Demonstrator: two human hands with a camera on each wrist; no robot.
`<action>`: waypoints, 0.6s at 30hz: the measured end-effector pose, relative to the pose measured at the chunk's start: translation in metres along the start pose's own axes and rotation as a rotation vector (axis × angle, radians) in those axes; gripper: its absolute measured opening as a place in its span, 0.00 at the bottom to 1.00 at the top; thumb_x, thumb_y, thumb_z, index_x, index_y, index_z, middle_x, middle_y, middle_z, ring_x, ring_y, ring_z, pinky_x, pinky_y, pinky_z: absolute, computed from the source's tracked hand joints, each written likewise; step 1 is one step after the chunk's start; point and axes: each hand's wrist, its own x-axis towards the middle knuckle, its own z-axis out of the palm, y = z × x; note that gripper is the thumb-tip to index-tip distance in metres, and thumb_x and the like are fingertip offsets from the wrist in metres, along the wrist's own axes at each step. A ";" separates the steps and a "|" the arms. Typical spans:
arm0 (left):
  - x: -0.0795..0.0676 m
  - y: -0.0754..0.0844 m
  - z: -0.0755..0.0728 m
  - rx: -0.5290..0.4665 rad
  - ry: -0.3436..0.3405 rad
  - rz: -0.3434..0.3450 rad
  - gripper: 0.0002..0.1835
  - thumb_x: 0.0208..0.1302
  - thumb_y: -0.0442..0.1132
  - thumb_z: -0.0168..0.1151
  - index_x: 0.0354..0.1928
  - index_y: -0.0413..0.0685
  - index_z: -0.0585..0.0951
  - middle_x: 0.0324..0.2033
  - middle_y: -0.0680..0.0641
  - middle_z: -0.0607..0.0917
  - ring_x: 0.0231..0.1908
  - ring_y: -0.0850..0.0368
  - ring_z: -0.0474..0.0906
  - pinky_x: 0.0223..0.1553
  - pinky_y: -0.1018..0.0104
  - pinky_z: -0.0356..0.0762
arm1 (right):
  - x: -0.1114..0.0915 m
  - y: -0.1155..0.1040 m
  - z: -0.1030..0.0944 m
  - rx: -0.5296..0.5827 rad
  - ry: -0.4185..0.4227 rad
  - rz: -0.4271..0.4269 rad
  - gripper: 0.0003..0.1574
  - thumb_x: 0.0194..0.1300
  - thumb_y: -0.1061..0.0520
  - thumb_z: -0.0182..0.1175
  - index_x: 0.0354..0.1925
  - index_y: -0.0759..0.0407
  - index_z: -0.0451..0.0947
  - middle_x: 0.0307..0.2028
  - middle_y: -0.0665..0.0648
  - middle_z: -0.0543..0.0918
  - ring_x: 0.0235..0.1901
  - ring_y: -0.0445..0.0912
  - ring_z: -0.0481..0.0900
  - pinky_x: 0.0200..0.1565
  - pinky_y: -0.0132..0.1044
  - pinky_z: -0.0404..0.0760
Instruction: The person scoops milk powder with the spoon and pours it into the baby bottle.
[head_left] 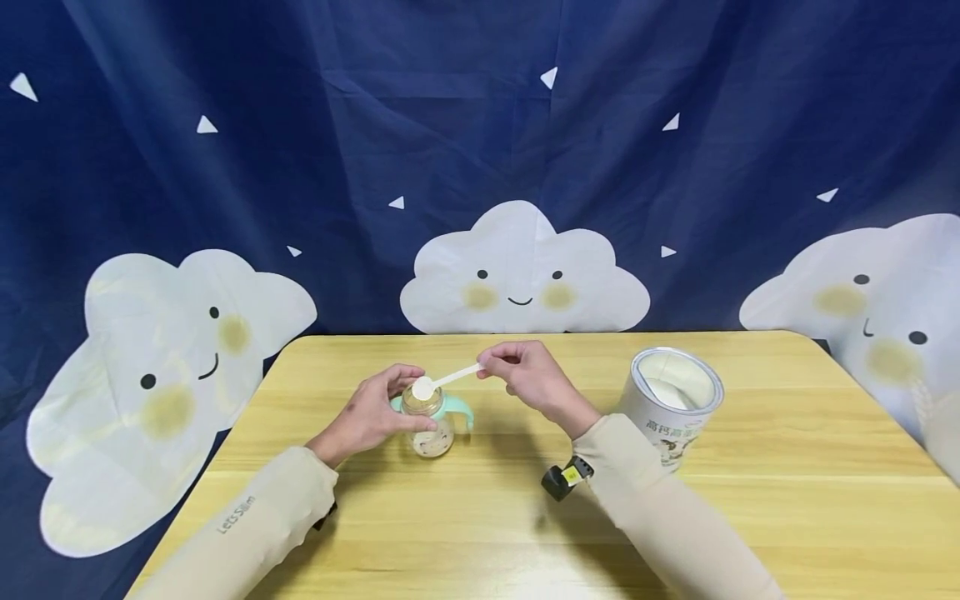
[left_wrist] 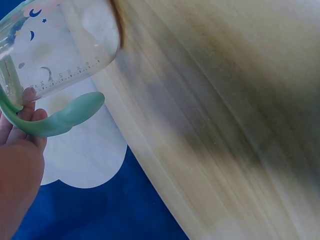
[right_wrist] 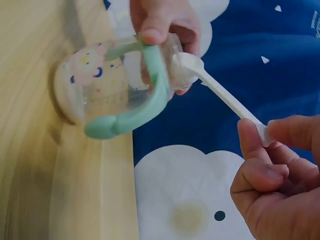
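A clear baby bottle [head_left: 432, 439] with mint-green handles [right_wrist: 159, 90] stands on the table, its mouth uncovered. My left hand [head_left: 377, 410] grips it round the neck, thumb at the front and fingers behind. Printed moons, stars and a measuring scale show on the bottle's wall [left_wrist: 75, 55] in the left wrist view. Between thumb and forefinger my right hand [head_left: 531, 377] pinches the end of a white scoop's long handle [right_wrist: 230, 100]. The scoop's bowl [head_left: 423, 388] is right at the bottle's mouth and overlaps it in the head view.
Right of my right forearm stands an open milk powder tin [head_left: 667, 421], with white powder and a pale liner inside. The wooden table [head_left: 465, 533] ends at a dark blue curtain [head_left: 450, 100] printed with smiling clouds.
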 end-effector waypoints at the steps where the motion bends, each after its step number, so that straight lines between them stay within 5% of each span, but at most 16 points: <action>1: 0.000 0.000 0.000 0.000 -0.001 -0.003 0.39 0.44 0.40 0.84 0.59 0.36 0.75 0.53 0.41 0.83 0.56 0.45 0.79 0.60 0.49 0.75 | -0.001 0.000 0.001 -0.033 -0.007 -0.024 0.12 0.72 0.59 0.60 0.44 0.66 0.85 0.35 0.56 0.88 0.31 0.40 0.74 0.29 0.28 0.71; 9: -0.001 0.001 -0.002 0.003 -0.011 -0.001 0.39 0.45 0.39 0.83 0.59 0.35 0.75 0.52 0.40 0.83 0.54 0.45 0.80 0.58 0.50 0.77 | -0.009 0.001 0.004 -0.301 -0.019 -0.222 0.08 0.66 0.61 0.63 0.41 0.61 0.87 0.27 0.49 0.81 0.26 0.41 0.70 0.29 0.31 0.70; 18: 0.000 0.003 -0.002 0.043 -0.011 0.005 0.40 0.43 0.42 0.84 0.59 0.37 0.76 0.52 0.42 0.83 0.55 0.44 0.79 0.59 0.48 0.76 | -0.012 0.001 0.000 -0.382 0.001 -0.285 0.09 0.64 0.61 0.63 0.39 0.60 0.88 0.22 0.48 0.75 0.23 0.41 0.65 0.26 0.31 0.64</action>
